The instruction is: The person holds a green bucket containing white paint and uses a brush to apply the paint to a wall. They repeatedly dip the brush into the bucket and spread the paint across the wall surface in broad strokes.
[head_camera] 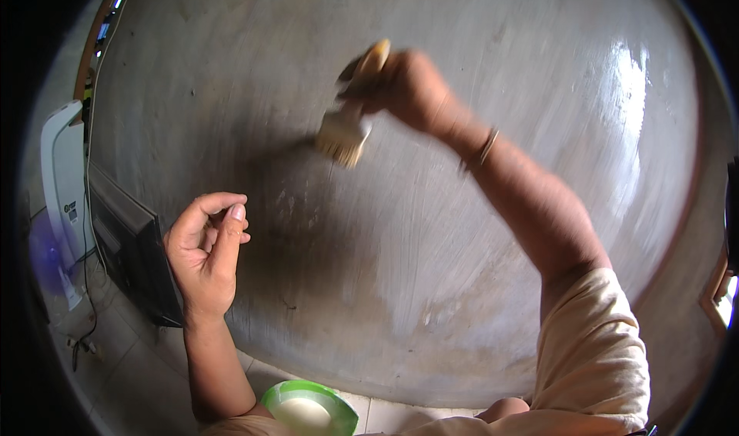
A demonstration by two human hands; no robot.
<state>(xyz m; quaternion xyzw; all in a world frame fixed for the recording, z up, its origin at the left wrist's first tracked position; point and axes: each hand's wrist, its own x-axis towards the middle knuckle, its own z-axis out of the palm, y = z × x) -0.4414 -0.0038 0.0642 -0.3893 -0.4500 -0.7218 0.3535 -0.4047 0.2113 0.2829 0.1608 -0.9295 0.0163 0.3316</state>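
A broad paintbrush (343, 133) with pale bristles and a yellowish handle is gripped by my right hand (404, 87). Its bristles point down towards a grey plastered wall (462, 216); whether they touch it I cannot tell. The wall bears wet-looking streaks, and the brush casts a dark shadow on it. My left hand (211, 245) is raised in front of the wall at the left, empty, its fingers curled and the thumb tip near the index finger. Below, a green basin (340, 407) of whitish liquid (303, 414) stands on the floor, partly hidden by my body.
A dark flat panel (135, 251), possibly a television, leans by the wall at the left. Past it stand a white appliance (63, 188) and a purple round object (49, 251). A cable (89, 309) runs down to the tiled floor (127, 343). A wooden-framed opening (716, 297) is at far right.
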